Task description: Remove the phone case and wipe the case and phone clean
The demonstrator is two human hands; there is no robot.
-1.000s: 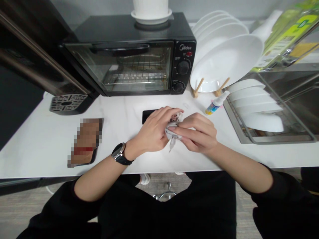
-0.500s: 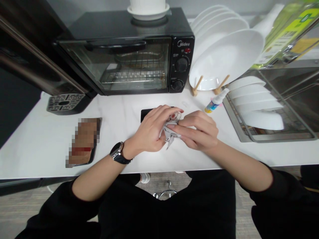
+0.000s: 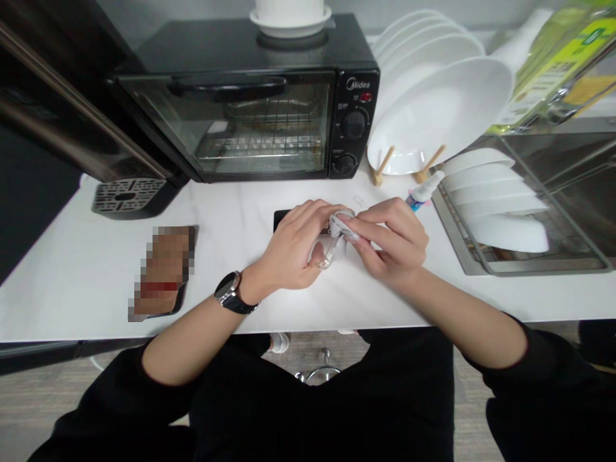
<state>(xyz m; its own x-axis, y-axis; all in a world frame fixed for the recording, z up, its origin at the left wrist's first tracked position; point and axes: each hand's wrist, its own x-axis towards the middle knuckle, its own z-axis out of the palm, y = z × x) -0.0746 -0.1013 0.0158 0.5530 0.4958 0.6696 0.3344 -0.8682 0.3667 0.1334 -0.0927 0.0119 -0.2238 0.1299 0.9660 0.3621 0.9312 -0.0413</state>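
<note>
On the white counter (image 3: 235, 224), a phone (image 3: 166, 273) lies by the front edge, near the left corner. Midway between the front and back edges, the left hand (image 3: 298, 247) curls its fingers around a clear thing (image 3: 329, 258). The right hand (image 3: 397, 237) pinches a grey cloth (image 3: 342, 226) against it. A small bottle (image 3: 426, 191) sits beside the sink's (image 3: 455, 250) left edge.

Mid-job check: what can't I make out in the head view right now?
All in the head view:
- Clear item: full shape, covered by the fingers and the gray cloth.
- Black flat object: mostly hidden behind the left hand.
- Spray bottle: lower end, hidden by the right hand.
- Phone screen: content, blurred by pixelation.
- White pot: top, cut off by the upper edge.
</note>
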